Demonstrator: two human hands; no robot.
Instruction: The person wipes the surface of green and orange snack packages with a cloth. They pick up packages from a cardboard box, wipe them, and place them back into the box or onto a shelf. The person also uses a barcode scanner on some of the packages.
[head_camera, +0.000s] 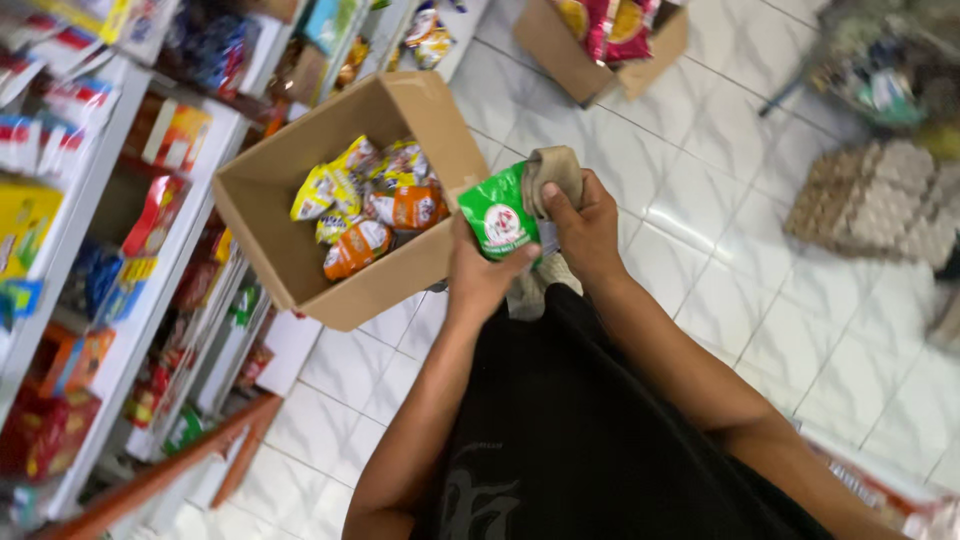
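My left hand (480, 275) holds a green snack packet (497, 212) in front of my chest. My right hand (585, 228) presses a beige cloth (556, 172) against the packet's right side. Just left of both hands sits an open cardboard box (290, 260) on the floor, with several yellow and orange snack packets (370, 205) inside.
Store shelves (130, 300) packed with colourful goods run along the left. A second cardboard box (565, 50) with red and yellow packets stands at the top. Stacked egg trays (880, 200) sit on the white tiled floor (720, 200) at right, beside a basket (885, 70).
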